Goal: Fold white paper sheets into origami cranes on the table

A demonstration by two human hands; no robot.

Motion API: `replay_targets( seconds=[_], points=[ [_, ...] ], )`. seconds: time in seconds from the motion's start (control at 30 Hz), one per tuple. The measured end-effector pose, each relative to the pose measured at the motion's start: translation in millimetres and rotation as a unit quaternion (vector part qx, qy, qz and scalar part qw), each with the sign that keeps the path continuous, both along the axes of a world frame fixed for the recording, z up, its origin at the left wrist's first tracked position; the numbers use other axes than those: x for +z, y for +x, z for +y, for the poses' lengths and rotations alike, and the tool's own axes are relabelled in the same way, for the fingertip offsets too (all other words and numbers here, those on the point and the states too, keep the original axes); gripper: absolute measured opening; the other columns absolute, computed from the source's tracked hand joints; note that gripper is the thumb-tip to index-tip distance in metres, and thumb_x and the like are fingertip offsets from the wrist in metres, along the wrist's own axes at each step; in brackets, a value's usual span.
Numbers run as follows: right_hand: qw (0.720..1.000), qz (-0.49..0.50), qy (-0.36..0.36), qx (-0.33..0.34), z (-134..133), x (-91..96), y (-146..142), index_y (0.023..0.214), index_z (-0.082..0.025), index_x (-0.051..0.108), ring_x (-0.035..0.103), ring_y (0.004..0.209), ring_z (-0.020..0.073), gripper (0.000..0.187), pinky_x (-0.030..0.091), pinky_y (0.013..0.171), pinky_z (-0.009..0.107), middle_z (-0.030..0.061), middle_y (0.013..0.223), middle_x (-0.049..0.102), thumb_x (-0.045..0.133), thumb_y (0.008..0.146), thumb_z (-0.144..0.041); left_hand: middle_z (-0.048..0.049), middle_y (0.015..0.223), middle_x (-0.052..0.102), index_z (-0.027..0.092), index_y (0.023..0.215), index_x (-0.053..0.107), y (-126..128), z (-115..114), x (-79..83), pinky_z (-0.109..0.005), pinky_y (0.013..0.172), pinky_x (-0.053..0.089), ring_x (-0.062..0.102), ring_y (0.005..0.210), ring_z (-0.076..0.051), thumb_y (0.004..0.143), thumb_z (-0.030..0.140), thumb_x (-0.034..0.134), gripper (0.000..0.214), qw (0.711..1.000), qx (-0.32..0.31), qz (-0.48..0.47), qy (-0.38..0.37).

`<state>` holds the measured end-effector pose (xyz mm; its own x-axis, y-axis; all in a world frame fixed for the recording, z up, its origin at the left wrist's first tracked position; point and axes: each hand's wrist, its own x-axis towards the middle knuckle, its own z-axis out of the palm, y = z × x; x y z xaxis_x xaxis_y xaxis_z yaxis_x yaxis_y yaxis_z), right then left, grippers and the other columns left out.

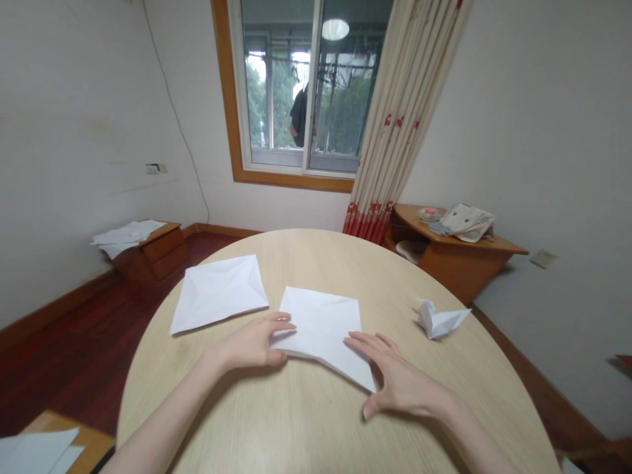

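A white sheet of paper (320, 322) with faint creases lies in front of me on the round table, its near edge slightly raised and bowed. My left hand (257, 341) grips its near left corner, fingers on top and thumb at the near edge. Over the near right part, my right hand (390, 375) rests its fingertips on the paper. The right thumb is spread away, beyond the sheet's edge. To the right stands a folded paper bird (439, 319), apart from both hands. A stack of creased white paper (222, 289) lies to the left.
The round wooden table (276, 428) has a curved far edge. Beyond it are a small drawer cabinet (162, 253) with papers at left and a wooden desk (459, 263) holding a cloth bag (467, 220) at right. More white sheets (37, 451) lie at lower left.
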<state>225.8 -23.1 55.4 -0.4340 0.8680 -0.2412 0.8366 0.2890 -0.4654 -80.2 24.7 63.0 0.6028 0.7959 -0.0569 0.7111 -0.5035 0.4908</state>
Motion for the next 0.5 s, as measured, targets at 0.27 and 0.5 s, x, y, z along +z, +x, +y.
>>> replay_targets(
  seconds=[0.27, 0.5],
  points=[
    [0.996, 0.043, 0.078, 0.021, -5.7, 4.4, 2.4, 0.12, -0.021, 0.054, 0.037, 0.132, 0.0283, 0.046, 0.018, 0.112, 0.053, 0.0125, 0.143, 0.041, 0.061, 0.079, -0.042, -0.0077, 0.134, 0.054, 0.02, 0.122, 0.061, 0.2, 1.1, 2.9, -0.034, 0.105, 0.036, 0.051, 0.122, -0.025, 0.077, 0.035, 0.062, 0.048, 0.999, 0.004, -0.031, 0.031],
    [0.983, 0.097, 0.158, -0.002, -3.8, 1.9, 3.9, 0.112, -0.02, 0.056, 0.053, 0.116, 0.0274, 0.033, 0.041, 0.1, 0.044, 0.0123, 0.127, 0.057, 0.052, 0.084, -0.037, -0.007, 0.121, 0.064, 0.019, 0.119, 0.062, 0.8, 0.3, 6.2, -0.032, 0.09, 0.045, 0.061, 0.105, -0.025, 0.081, 0.043, 0.059, 0.045, 0.997, 0.043, -0.059, 0.03]
  ],
)
